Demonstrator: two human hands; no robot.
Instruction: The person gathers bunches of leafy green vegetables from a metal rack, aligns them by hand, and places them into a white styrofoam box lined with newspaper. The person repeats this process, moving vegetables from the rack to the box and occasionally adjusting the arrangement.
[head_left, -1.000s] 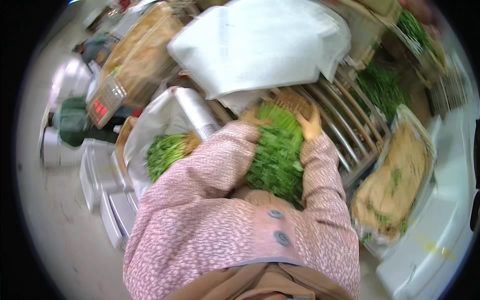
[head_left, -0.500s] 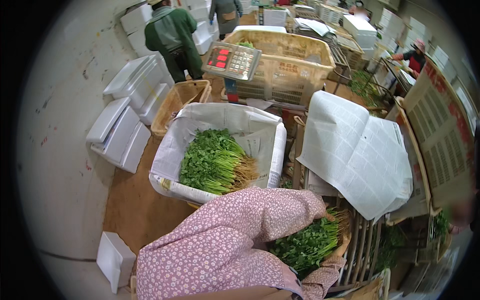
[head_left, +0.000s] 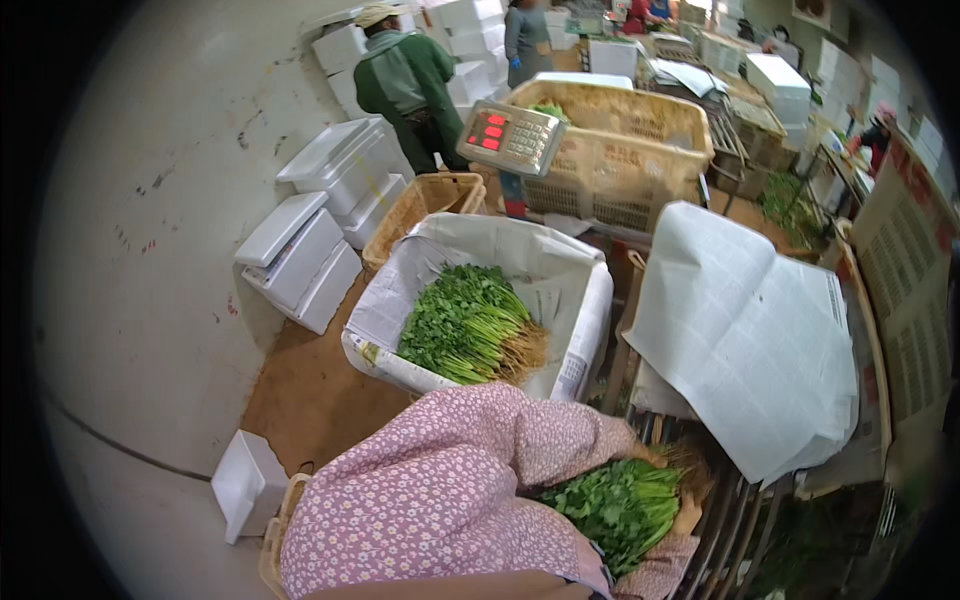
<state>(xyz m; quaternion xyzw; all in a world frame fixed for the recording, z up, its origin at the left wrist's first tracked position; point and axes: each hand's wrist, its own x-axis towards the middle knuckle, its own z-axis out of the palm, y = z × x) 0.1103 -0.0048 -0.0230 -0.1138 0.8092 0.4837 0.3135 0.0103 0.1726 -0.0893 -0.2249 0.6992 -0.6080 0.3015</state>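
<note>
Partly filled: one heap of greens lies in the lined box, another bundle is in the arms.

Largest first, the paper-lined box [head_left: 575, 300] holds a heap of leafy greens [head_left: 465, 325] against its left wall, roots toward the middle, with its right half bare paper, so I judge the packing well short of done. Below it, at the rack's near edge, the bundle of greens [head_left: 620, 505] is clasped between both flowered sleeves; the right hand [head_left: 688, 512] curls under its root end, while the left hand [head_left: 645, 455] is mostly hidden, so its grip I cannot tell. Against half a second ago, the view has swung slightly left and the bundle sits a little farther right; the box's heap is unchanged.
</note>
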